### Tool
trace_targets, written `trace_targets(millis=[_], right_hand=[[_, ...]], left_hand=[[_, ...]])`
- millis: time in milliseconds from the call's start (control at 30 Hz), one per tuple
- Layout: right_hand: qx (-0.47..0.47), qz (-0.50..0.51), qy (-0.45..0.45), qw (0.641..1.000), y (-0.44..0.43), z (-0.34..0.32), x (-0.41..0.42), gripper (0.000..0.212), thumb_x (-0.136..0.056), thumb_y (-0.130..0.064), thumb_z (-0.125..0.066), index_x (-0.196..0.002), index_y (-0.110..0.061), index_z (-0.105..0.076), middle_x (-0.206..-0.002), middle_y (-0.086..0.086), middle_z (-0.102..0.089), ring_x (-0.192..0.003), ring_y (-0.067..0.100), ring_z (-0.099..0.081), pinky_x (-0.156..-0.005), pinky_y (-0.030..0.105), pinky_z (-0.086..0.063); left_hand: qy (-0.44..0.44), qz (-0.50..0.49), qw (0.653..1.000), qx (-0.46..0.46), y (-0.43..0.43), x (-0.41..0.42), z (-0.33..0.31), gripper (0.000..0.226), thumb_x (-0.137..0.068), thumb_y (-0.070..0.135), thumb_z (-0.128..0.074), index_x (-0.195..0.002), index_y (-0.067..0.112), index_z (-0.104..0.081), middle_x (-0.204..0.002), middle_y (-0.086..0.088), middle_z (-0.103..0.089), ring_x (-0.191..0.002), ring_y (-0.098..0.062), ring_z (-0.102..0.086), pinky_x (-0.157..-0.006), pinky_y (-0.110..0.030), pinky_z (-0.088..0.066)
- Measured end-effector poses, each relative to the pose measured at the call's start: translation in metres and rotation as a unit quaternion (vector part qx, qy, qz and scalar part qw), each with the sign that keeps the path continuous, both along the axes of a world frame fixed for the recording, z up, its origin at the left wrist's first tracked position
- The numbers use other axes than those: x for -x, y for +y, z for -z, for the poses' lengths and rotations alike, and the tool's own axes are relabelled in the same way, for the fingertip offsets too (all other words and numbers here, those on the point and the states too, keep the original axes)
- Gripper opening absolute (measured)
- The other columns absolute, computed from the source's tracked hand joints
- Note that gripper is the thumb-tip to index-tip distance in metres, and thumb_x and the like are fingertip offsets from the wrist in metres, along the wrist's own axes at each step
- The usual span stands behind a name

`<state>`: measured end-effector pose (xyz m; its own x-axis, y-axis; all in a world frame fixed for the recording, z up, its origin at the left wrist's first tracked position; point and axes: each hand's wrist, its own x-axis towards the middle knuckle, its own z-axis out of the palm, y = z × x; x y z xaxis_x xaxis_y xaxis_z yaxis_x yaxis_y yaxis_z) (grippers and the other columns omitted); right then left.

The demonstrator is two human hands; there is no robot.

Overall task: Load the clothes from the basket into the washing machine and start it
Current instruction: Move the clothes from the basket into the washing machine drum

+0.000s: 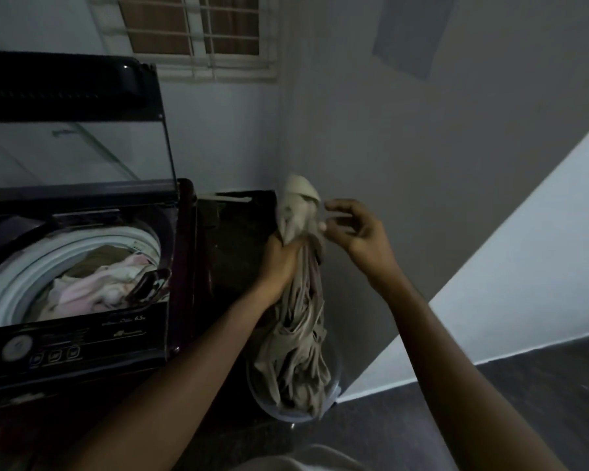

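Note:
A dark top-loading washing machine [123, 334] stands at the left with its glass lid [75, 144] raised. Pink and beige clothes [96, 283] lie in its white-rimmed drum. To its right, my left hand [281, 263] grips a long beige garment [296, 351] near its top, held upright. The garment's lower end hangs down into a pale round basket [272, 407] on the floor. My right hand [354, 229] pinches a thin light strip at the garment's upper edge.
A dark slab [238, 239] sits between the machine and the grey corner wall. A barred window [198, 32] is above. The machine's control panel [41, 351] faces me at the lower left. Dark floor [524, 385] spreads to the right.

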<state>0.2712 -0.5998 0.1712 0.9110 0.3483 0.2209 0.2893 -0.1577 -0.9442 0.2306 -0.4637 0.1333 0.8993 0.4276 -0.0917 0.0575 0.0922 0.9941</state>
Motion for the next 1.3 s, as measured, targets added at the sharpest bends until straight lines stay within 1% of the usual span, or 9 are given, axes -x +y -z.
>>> trace_targets(millis=[167,400,567,800,900,1000,1067,1233,1300], right_hand=[[0.098,-0.077,0.109,0.986,-0.017,0.076,0.018,0.080,-0.066,-0.036,-0.087,-0.133,-0.029,-0.044,-0.129,-0.015,-0.055,-0.116,0.000,-0.054,-0.095,0.021,-0.048],[0.183,-0.014,0.122,0.975,-0.011,0.126,0.006,0.046,-0.078,-0.047,-0.074,-0.116,-0.022,-0.065,-0.109,-0.008,-0.070,-0.102,0.012,-0.065,-0.079,0.026,-0.051],[0.167,0.021,0.072,0.983,-0.042,0.096,-0.022,0.026,-0.071,-0.035,-0.080,-0.090,-0.022,-0.071,-0.088,0.004,-0.072,-0.081,0.013,-0.064,-0.071,0.033,-0.050],[0.040,0.026,0.030,0.998,-0.003,0.020,-0.022,0.022,-0.064,-0.002,-0.075,-0.077,-0.020,-0.074,-0.075,0.002,-0.073,-0.067,0.013,-0.068,-0.062,0.029,-0.054],[-0.005,-0.038,0.039,0.999,0.019,-0.010,-0.012,0.022,-0.074,0.005,-0.070,-0.088,-0.011,-0.074,-0.084,0.010,-0.074,-0.079,0.019,-0.071,-0.074,0.034,-0.059],[-0.030,-0.127,0.092,0.987,0.026,-0.028,-0.009,0.034,-0.080,0.004,-0.058,-0.110,-0.008,-0.070,-0.104,0.025,-0.069,-0.099,0.036,-0.067,-0.087,0.046,-0.055],[-0.067,-0.171,0.117,0.976,0.019,-0.028,-0.008,0.039,-0.084,0.005,-0.055,-0.121,-0.003,-0.062,-0.115,0.021,-0.067,-0.105,0.028,-0.066,-0.085,0.033,-0.056],[0.059,-0.079,0.051,0.994,-0.012,0.030,0.005,0.081,-0.073,-0.032,-0.082,-0.141,-0.030,-0.039,-0.136,-0.020,-0.046,-0.118,-0.012,-0.046,-0.099,0.016,-0.042],[0.116,-0.078,0.067,0.988,-0.007,0.066,0.014,0.103,-0.059,-0.051,-0.087,-0.144,-0.037,-0.030,-0.141,-0.023,-0.041,-0.124,-0.008,-0.043,-0.102,0.019,-0.038]], left_hand=[[-0.074,-0.058,0.978,0.184,-0.017,-0.016,-0.041,0.037,-0.097,0.034,-0.058,-0.124,0.009,-0.062,-0.123,-0.011,-0.067,-0.114,-0.024,-0.064,-0.100,-0.042,-0.052],[-0.053,-0.095,0.968,0.225,0.001,-0.022,-0.055,0.038,-0.094,0.044,-0.061,-0.113,0.012,-0.066,-0.108,-0.009,-0.071,-0.099,-0.023,-0.069,-0.089,-0.037,-0.056],[-0.034,-0.071,0.996,-0.031,0.041,-0.006,-0.023,0.031,-0.093,0.046,-0.061,-0.111,0.022,-0.055,-0.105,0.003,-0.063,-0.103,-0.017,-0.063,-0.089,-0.030,-0.048],[0.101,0.124,0.877,-0.453,0.024,0.016,0.027,0.142,-0.033,0.098,-0.055,-0.147,0.019,-0.026,-0.140,-0.006,-0.035,-0.131,-0.025,-0.036,-0.106,-0.046,-0.040],[0.068,0.059,0.927,-0.365,0.009,0.012,0.033,0.126,-0.044,0.092,-0.062,-0.146,0.022,-0.037,-0.148,-0.003,-0.041,-0.139,-0.026,-0.034,-0.114,-0.041,-0.034],[-0.002,-0.050,0.972,-0.231,0.012,0.002,0.021,0.046,-0.072,0.036,-0.082,-0.112,0.018,-0.068,-0.111,0.002,-0.067,-0.112,-0.024,-0.063,-0.086,-0.027,-0.049],[-0.017,-0.098,0.970,-0.223,0.016,0.000,0.005,0.018,-0.080,0.017,-0.077,-0.097,0.012,-0.072,-0.097,-0.004,-0.071,-0.098,-0.026,-0.068,-0.072,-0.022,-0.046],[-0.070,-0.174,0.979,0.083,0.014,-0.009,-0.025,0.026,-0.072,0.027,-0.087,-0.094,0.021,-0.072,-0.102,0.003,-0.074,-0.101,-0.017,-0.069,-0.089,-0.034,-0.056],[-0.114,-0.144,0.966,0.181,0.011,-0.016,-0.034,0.035,-0.073,0.024,-0.085,-0.104,0.015,-0.072,-0.108,-0.002,-0.074,-0.104,-0.021,-0.070,-0.093,-0.041,-0.055]])
